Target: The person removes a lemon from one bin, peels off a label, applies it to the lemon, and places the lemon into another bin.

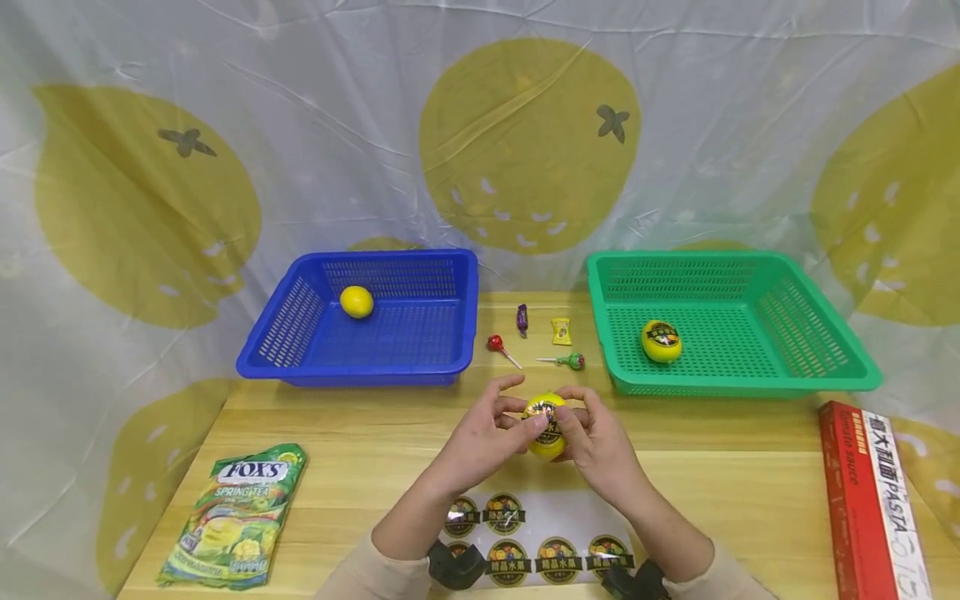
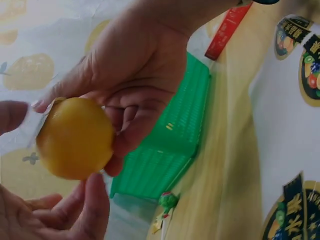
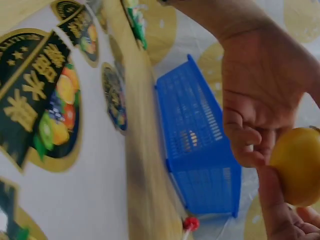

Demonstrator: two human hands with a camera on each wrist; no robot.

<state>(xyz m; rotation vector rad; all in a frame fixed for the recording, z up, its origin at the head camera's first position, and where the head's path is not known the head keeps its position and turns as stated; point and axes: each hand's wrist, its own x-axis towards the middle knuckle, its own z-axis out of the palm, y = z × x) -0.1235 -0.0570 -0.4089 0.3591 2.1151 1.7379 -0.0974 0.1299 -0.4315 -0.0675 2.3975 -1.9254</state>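
Note:
Both hands hold one yellow lemon [image 1: 546, 440] above the table's front middle. My left hand [image 1: 491, 437] grips its left side, and the thumb presses a dark round sticker [image 1: 546, 414] on top of it. My right hand [image 1: 596, 442] grips the right side, fingertips on the sticker's edge. The left wrist view shows the lemon [image 2: 75, 137] cupped from behind by the right hand [image 2: 135, 85]. In the right wrist view the lemon [image 3: 297, 165] sits at the right edge against the left hand [image 3: 255, 100]. A white sticker sheet [image 1: 540, 508] lies under my forearms.
A blue basket [image 1: 397, 367] at back left holds a bare lemon [image 1: 357, 302]. A green basket [image 1: 720, 379] at back right holds a stickered lemon [image 1: 661, 341]. Lollipops [image 1: 497, 344] and wrapped candies [image 1: 561, 331] lie between them. A Fox's bag [image 1: 240, 512] lies front left, a red pasta box [image 1: 870, 500] front right.

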